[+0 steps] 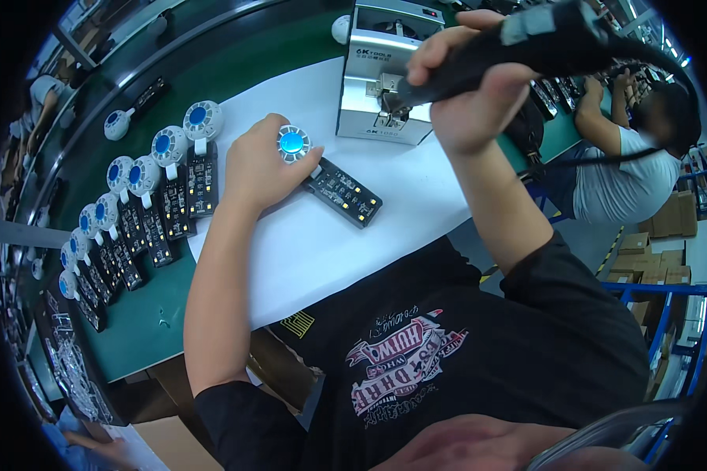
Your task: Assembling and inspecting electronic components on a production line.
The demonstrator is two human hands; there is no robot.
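Observation:
My left hand [258, 169] is closed around a white round fan-like head [294, 143] with a blue centre. A dark circuit board in a black housing [346, 194] extends from it to the right, resting on a white sheet [291, 263]. Raised at the upper right, my right hand [479, 110] grips a black electric screwdriver [483, 63] with a cable at its back end. The screwdriver's tip points down at the pick-up slot of a silver screw feeder box [355, 82]; whether it touches a screw there is too small to tell.
Several like units with blue-centred heads and dark boards [200, 184] stand in a slanting row on the green bench [161, 314] at left. Another [119, 123] lies farther back. A co-worker [624, 180] sits at the right. Cardboard boxes [672, 216] are stacked beyond.

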